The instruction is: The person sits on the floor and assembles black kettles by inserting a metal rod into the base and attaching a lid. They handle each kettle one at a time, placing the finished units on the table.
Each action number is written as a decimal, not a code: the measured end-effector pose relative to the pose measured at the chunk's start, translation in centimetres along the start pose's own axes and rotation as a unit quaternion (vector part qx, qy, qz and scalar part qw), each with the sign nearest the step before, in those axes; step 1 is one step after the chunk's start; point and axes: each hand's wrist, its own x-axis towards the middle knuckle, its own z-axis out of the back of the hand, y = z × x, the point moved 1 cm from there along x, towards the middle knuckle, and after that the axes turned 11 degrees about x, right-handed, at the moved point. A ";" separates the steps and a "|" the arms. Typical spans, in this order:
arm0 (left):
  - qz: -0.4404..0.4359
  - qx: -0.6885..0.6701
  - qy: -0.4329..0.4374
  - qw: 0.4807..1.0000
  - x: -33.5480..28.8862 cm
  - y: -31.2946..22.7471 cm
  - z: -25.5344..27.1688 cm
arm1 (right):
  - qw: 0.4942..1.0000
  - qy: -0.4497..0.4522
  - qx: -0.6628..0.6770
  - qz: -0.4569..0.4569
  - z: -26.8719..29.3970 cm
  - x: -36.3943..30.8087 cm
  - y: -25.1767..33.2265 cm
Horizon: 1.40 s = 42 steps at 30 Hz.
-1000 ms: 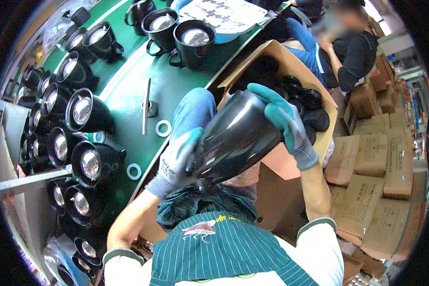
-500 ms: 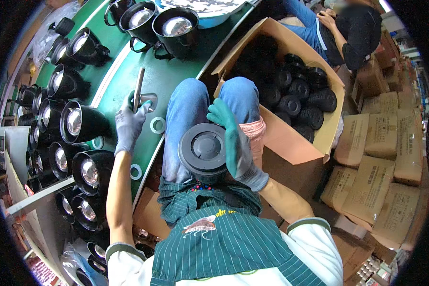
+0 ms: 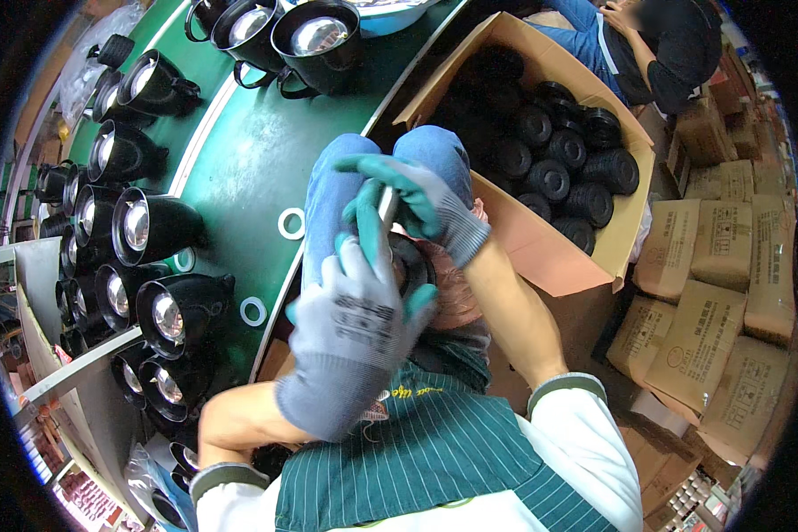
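A black round vessel [image 3: 407,263] sits between my thighs, largely covered by my hands. My left hand [image 3: 350,310], in a grey glove with green fingertips, reaches across over it and is closed around a metal bar-shaped tool [image 3: 387,209]. Above it my right hand [image 3: 426,199], in a green and grey glove, bends its fingers over the upper part of the same tool. The tool's lower end is hidden behind the gloves, so where it meets the vessel cannot be seen.
Several black mugs [image 3: 151,226] with shiny inner bottoms stand along the green table [image 3: 248,151] at left. Pale rings [image 3: 291,223] lie near its edge. An open carton [image 3: 541,257] of black round lids [image 3: 550,180] is at right, before stacked boxes [image 3: 696,301] and a seated person [image 3: 661,53].
My left hand has brought the metal tool from the green table over the vessel on my lap. The right hand has moved from the vessel's side up onto the tool.
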 end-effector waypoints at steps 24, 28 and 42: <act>-0.264 -0.110 -0.352 0.891 8.4 12.9 -6.7 | 0.961 -0.226 0.150 -0.054 -8.5 -10.5 7.7; -0.355 -0.136 -0.369 0.848 11.5 11.2 -5.9 | 0.938 -0.322 0.129 -0.001 -9.2 -11.1 7.3; 0.072 -0.578 -0.336 0.741 6.7 17.7 -16.4 | 0.939 -0.088 -0.315 -0.103 -7.5 -12.2 6.8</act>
